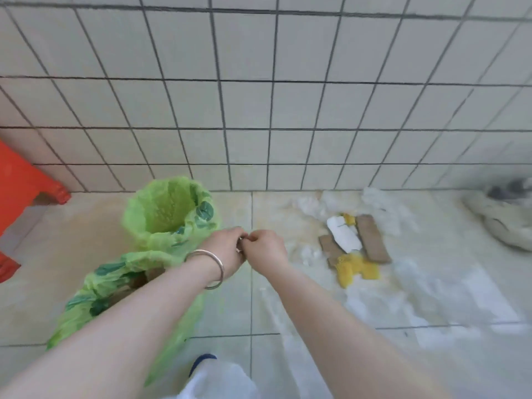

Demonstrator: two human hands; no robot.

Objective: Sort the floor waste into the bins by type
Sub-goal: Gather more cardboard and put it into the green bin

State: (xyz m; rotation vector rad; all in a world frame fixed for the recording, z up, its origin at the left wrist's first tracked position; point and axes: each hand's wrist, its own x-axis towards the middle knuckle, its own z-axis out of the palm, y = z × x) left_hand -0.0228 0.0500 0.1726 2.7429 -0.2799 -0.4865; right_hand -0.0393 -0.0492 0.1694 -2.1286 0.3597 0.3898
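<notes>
Two bins lined with green bags stand on the floor at left: the far bin [169, 208] shows a bare green inside, while the near bin [115, 286] holds brown scraps. My left hand [223, 249], with a silver bangle on the wrist, and my right hand [266, 247] meet just right of the far bin, fingertips pinched together on a tiny pale bit that is mostly hidden. To the right lies a waste pile: brown cardboard strips [371, 239], a white piece [344, 234], yellow sponge pieces [355, 270] and white tissue scraps [383, 205].
A tiled wall [259, 96] rises straight behind the bins. An orange stool [20, 191] stands at the far left. Clear plastic sheets [454, 295] lie on the floor at right. A pale bag [503, 217] sits at the far right. White cloth [218, 378] shows at the bottom.
</notes>
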